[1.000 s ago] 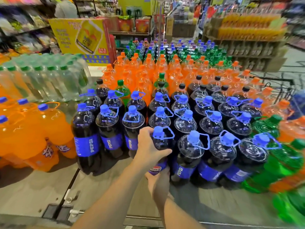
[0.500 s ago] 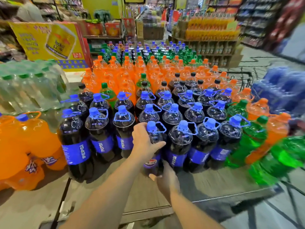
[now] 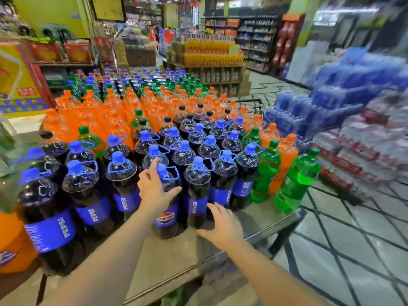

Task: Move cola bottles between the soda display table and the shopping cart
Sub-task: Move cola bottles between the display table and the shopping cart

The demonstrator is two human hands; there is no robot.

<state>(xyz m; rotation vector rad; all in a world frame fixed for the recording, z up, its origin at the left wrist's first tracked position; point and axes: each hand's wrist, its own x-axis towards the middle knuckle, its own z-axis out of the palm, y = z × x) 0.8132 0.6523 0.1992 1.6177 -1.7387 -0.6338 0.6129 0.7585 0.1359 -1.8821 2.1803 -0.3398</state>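
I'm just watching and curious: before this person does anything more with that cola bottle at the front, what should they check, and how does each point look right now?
1. Left hand on the front bottle: ok, it rests on the shoulder, index finger raised.
2. Full grip: not ok, the fingers are loose, not wrapped around.
3. Right hand supporting: not ok, it is open, low beside the next bottle.
4. Bottle upright on the table: ok.
5. Neighbours safe from knocks: not ok, bottles are packed tight around it.
6. Cart ready: cannot tell, only a wire frame shows behind the display.
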